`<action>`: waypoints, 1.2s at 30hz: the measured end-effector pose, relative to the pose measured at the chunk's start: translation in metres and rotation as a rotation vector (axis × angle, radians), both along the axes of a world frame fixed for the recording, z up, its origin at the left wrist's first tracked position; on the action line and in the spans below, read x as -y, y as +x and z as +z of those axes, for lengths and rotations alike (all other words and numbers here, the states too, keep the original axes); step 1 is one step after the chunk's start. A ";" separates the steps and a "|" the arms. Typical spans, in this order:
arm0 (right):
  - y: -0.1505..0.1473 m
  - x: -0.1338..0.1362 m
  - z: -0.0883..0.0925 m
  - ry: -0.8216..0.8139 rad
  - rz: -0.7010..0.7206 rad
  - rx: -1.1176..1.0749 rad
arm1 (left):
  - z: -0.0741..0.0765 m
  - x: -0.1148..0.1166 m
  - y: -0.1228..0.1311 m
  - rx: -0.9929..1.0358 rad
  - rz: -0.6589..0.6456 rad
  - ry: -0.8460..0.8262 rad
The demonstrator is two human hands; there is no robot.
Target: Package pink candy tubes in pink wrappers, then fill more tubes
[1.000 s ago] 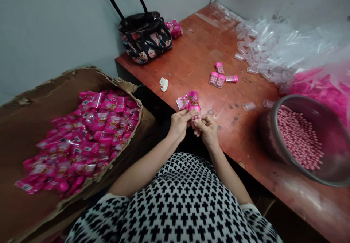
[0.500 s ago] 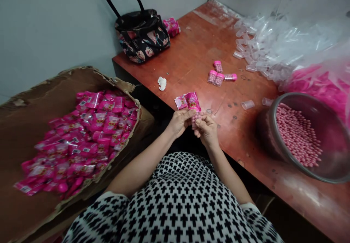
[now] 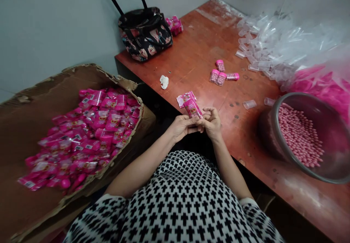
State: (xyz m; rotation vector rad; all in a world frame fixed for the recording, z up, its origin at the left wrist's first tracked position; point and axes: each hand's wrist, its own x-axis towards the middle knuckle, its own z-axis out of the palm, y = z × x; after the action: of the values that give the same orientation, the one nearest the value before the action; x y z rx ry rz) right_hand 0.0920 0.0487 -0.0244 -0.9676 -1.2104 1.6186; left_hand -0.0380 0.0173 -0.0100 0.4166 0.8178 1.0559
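Observation:
At the table's near edge, my left hand (image 3: 181, 127) and my right hand (image 3: 212, 124) come together at the lower end of a pink printed sachet (image 3: 192, 107). Thumbs and fingertips of both hands pinch it; one or two right fingers are raised off it. The jar of pink beads is mostly hidden, apparently inside the sachet. Just behind, a second pink sachet (image 3: 182, 99) lies flat on the table. Farther back are several small clear jars of pink beads (image 3: 221, 78) with pink lids, one on its side.
A torn cardboard box (image 3: 31, 100) at left holds many filled pink packets (image 3: 90, 141). A grey tub (image 3: 273, 144) with loose pink beads (image 3: 299, 135) stands right. Behind it are heaped clear empty jars (image 3: 268, 49) and pink lids (image 3: 325, 84). A floral handbag (image 3: 149, 38) sits at the table's back left corner.
The bead jar, bare in my fingers before, is now mostly covered by the pink sachet. My right hand has shifted up around the sachet's lower end. The view has moved slightly.

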 end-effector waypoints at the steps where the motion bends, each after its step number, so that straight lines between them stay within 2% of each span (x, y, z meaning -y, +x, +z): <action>1: -0.001 -0.001 0.001 0.015 0.025 0.017 | 0.000 0.002 -0.002 -0.002 0.007 -0.009; 4: -0.007 -0.002 0.005 0.057 0.108 0.042 | 0.008 0.010 -0.015 -0.038 0.142 0.021; 6: -0.009 -0.001 0.008 0.076 0.117 0.028 | 0.019 0.017 -0.030 -0.056 0.375 0.092; 9: -0.007 -0.001 0.009 0.091 0.033 0.045 | 0.031 0.025 -0.056 -0.051 0.835 0.229; 11: -0.004 -0.002 0.008 0.092 -0.029 0.093 | 0.027 0.022 -0.068 -0.088 0.975 0.261; 13: -0.002 -0.002 0.006 0.085 -0.057 0.133 | 0.013 0.011 -0.071 -0.296 0.908 0.268; 14: -0.002 -0.001 0.005 0.084 -0.061 0.146 | 0.003 0.003 -0.070 -0.484 0.819 0.292; 17: -0.001 0.001 0.004 0.089 -0.038 0.187 | -0.028 -0.028 -0.060 -1.159 0.465 0.522; 19: -0.001 0.003 0.005 0.090 -0.015 0.208 | -0.042 -0.045 -0.055 -1.386 0.333 0.617; 20: 0.000 0.002 0.006 0.085 -0.006 0.211 | -0.047 -0.051 -0.054 -1.434 0.312 0.638; 23: 0.003 -0.001 0.007 0.063 0.005 0.202 | -0.055 -0.059 -0.053 -1.429 0.349 0.627; 27: -0.002 -0.013 0.005 0.060 -0.023 0.233 | -0.055 -0.056 -0.051 -1.359 0.412 0.586; 31: -0.017 -0.030 -0.001 0.090 -0.168 0.166 | -0.045 -0.048 -0.039 -1.316 0.502 0.612; 34: -0.026 -0.044 -0.003 0.058 -0.145 0.032 | -0.033 -0.040 -0.026 -1.212 0.527 0.636; 36: -0.027 -0.051 -0.002 0.027 -0.141 -0.032 | -0.025 -0.036 -0.020 -1.103 0.506 0.594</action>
State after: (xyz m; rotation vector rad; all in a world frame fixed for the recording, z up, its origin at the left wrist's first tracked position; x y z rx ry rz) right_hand 0.0651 0.0995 -0.0266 -0.9841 -1.1142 1.4984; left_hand -0.0580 0.0536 -0.0346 1.4235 1.6314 1.5446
